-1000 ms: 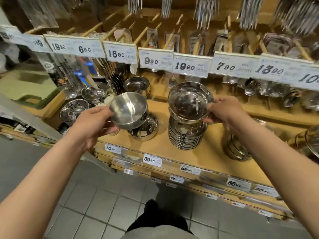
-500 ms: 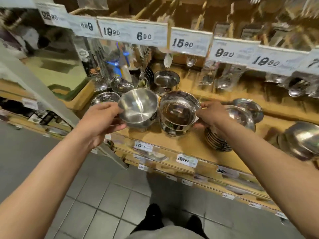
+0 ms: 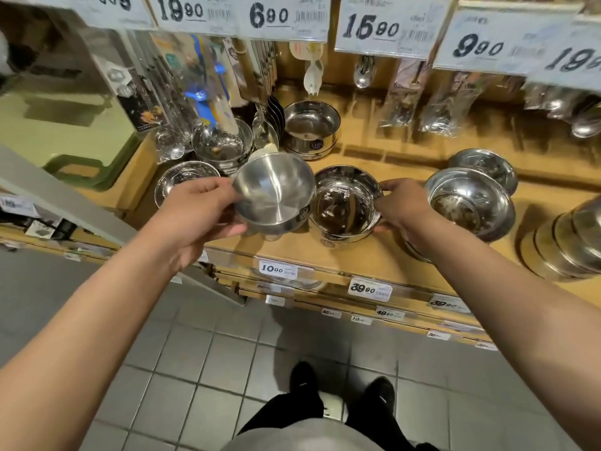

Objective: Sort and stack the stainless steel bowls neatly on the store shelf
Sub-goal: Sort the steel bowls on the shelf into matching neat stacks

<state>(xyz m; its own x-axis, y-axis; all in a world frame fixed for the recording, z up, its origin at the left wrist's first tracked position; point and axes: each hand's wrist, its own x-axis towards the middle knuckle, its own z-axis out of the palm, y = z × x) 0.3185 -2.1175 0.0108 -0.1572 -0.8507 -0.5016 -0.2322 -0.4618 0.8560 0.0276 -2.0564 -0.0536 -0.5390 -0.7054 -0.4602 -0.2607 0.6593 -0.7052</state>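
- While the left hand (image 3: pixel 198 219) clasps a small steel bowl (image 3: pixel 274 190) by its rim, thumb inside and fingers under the wall, the bowl hangs tilted above the front edge of the wooden shelf (image 3: pixel 383 258); its brushed inside faces the camera.
- Just beside it, the right hand (image 3: pixel 401 206) grasps a second bowl (image 3: pixel 346 203) at its right rim; this one sits upright on the shelf near the front edge, its wall close to or touching the tilted bowl, though which cannot be told.
- To the right of the right hand stands a stack of wide bowls (image 3: pixel 471 203), with another bowl (image 3: pixel 484 166) behind it toward the back of the shelf; more stacked steelware (image 3: pixel 566 245) crowds the shelf's right end.
- Toward the back edge sits a straight-walled bowl (image 3: pixel 312 125) with a dark label on its side; at the left end are two more bowls (image 3: pixel 222 144) (image 3: pixel 182 180), one behind the other.
- Packaged spoons and utensils (image 3: pixel 364 71) hang above the back of the shelf, under white price cards (image 3: pixel 387 27); smaller price tags (image 3: pixel 369 289) line the front lip.
- Below, grey floor tiles (image 3: pixel 182 359) and the person's dark shoes (image 3: pixel 383 398) fill the lower frame.
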